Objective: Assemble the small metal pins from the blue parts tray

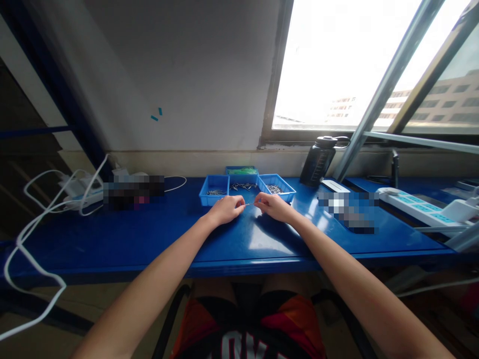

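Together, left hand (226,209) and right hand (276,206) pinch a thin piece (249,204), blue bins (214,200) just beyond, black bottle (317,162) rightward.

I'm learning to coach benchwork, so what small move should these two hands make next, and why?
Probably ease the right hand slightly toward the left hand: they face each other, pinching at a small thin item across a short gap. Whether it is one piece or two is too small to tell.
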Action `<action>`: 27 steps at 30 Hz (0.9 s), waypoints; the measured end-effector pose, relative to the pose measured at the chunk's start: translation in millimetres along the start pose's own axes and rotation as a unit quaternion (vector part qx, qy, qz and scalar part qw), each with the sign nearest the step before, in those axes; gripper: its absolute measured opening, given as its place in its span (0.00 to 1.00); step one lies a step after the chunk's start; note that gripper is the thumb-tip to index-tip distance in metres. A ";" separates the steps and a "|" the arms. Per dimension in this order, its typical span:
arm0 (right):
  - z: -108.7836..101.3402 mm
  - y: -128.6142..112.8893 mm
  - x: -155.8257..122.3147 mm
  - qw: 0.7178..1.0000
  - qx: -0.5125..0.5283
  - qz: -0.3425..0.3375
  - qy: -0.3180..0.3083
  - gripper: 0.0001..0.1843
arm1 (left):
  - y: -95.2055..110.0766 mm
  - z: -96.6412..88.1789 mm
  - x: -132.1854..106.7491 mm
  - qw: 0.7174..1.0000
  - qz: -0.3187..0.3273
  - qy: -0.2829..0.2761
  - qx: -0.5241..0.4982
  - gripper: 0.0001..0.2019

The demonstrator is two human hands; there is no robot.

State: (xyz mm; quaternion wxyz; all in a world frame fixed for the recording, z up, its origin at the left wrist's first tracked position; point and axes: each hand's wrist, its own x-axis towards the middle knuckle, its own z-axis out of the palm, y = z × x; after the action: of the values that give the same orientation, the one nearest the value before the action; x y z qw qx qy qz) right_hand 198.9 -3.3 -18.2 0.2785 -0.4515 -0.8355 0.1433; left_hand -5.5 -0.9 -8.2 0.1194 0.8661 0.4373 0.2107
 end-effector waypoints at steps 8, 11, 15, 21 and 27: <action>-0.3 -3.2 -0.6 0.999 0.026 0.019 -0.015 0.15 | 0.4 1.4 -0.5 1.000 0.000 0.010 -0.011 0.18; 0.2 -3.9 -0.4 0.998 0.045 0.031 -0.021 0.17 | -0.3 2.6 0.6 0.999 0.008 0.012 -0.029 0.19; 0.9 -3.2 0.0 0.998 0.055 0.037 -0.024 0.18 | -0.4 3.4 1.2 0.998 0.019 0.021 -0.049 0.18; 1.5 -2.7 -0.6 0.998 0.054 0.031 -0.029 0.15 | -0.1 3.0 1.2 0.998 0.016 0.029 -0.045 0.14; 1.7 -2.6 -0.6 0.999 0.030 0.010 -0.027 0.11 | -0.2 2.4 2.6 0.995 0.054 0.059 -0.062 0.07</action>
State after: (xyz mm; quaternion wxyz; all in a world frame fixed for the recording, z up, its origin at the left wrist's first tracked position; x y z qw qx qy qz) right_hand 196.4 -5.2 -18.5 0.2675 -0.4470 -0.8337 0.1832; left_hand -3.1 1.2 -9.8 0.1353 0.8655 0.3820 0.2944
